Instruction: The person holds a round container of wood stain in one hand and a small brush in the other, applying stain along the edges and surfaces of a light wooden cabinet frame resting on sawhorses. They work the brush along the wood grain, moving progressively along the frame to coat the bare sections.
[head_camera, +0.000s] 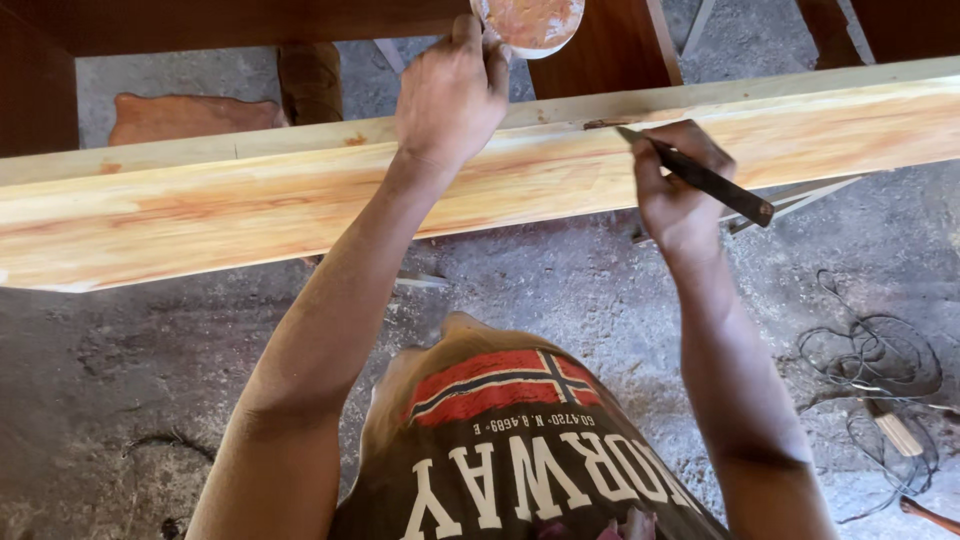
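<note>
Pale wooden plank (250, 200), reddish streaks, lying level.

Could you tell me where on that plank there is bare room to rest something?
The plank is bare from its left end up to the left hand, and again right of the right hand holding the dark tool. Between the hands it is crowded.
</note>
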